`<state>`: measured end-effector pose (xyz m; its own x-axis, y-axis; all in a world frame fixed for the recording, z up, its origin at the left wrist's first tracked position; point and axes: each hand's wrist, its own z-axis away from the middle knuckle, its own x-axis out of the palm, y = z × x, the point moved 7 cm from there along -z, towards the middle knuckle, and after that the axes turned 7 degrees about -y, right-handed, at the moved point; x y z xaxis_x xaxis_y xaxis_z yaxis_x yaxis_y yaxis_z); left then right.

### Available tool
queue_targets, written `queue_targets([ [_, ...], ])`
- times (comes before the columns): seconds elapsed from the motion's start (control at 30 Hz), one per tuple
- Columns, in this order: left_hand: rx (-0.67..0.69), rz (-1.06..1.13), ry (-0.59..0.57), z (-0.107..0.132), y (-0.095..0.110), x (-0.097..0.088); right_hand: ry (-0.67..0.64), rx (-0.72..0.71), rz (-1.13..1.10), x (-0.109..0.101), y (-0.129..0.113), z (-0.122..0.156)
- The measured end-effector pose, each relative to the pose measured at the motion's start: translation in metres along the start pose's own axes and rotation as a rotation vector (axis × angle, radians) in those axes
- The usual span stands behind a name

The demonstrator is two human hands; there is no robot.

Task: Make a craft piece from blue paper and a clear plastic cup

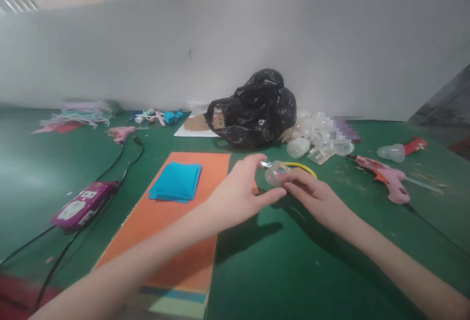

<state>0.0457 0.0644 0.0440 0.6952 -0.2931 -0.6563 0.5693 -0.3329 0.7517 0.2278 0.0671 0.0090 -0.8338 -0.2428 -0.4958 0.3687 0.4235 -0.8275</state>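
Note:
Both of my hands meet over the green table [286, 261] just right of centre. My left hand [240, 190] and my right hand [312, 193] pinch a small clear plastic ball [273, 175] between their fingertips. Right behind the ball lie scissors with yellow handles [299, 166] on the table. An orange paper sheet [172, 222] lies under my left forearm, with a stack of blue paper squares [176, 181] on it.
A black plastic bag [253, 107] sits at the back by the white wall, a heap of clear plastic balls [312, 131] beside it. A pink glue gun [389, 178] lies right, another [120, 134] left. A purple power strip [84, 205] with cables lies left.

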Motion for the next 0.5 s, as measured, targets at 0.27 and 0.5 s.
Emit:
queue_targets([
  [0.27, 0.087, 0.259, -0.166, -0.017, -0.037, 0.039, 0.011, -0.535, 0.62, 0.014, -0.016, 0.013],
  [0.5, 0.25, 0.002, -0.042, -0.012, -0.024, 0.036, 0.023, -0.604, 0.737, 0.007, -0.022, 0.022],
])
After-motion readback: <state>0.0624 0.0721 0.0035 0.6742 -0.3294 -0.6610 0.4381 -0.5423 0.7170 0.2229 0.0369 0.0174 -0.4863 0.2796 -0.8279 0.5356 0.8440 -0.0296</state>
